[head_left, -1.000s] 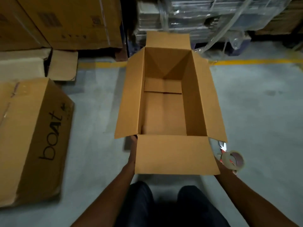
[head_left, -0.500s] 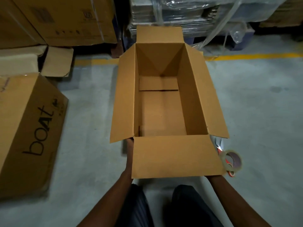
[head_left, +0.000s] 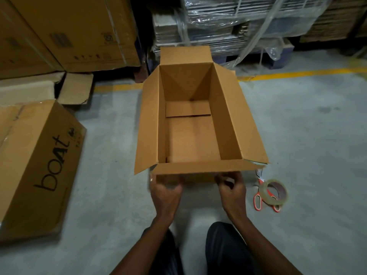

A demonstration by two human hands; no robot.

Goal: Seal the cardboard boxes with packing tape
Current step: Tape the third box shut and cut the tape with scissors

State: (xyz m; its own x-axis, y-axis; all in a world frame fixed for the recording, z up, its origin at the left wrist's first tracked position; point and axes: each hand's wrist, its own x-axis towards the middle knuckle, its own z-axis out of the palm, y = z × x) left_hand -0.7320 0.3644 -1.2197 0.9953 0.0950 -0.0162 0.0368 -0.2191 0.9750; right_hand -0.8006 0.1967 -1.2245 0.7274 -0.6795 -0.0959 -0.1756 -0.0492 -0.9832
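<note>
An open brown cardboard box (head_left: pixel 224 120) stands on the grey floor, empty, its left, right and far flaps spread outward. Its near flap (head_left: pixel 198 167) is tilted up and seen almost edge-on. My left hand (head_left: pixel 165 192) grips the flap's outer edge at the left from below, its fingers curled and blurred. My right hand (head_left: pixel 232 190) grips the same edge at the right, fingers curled under it. A roll of clear packing tape (head_left: pixel 266 190) lies on the floor to the right of my right hand, resting on orange-handled scissors (head_left: pixel 258 201).
A large closed box printed "boat" (head_left: pixel 39 165) lies at the left. Stacked cartons (head_left: pixel 79 32) and a plastic-wrapped pallet (head_left: pixel 238 26) stand behind the open box. A yellow floor line (head_left: pixel 297 73) runs along the back. My knees are at the bottom.
Both hands left the box's near corners and came to the near flap's outer edge. The flap swung from lying flat toward me to tilted up. The tape and scissors are uncovered.
</note>
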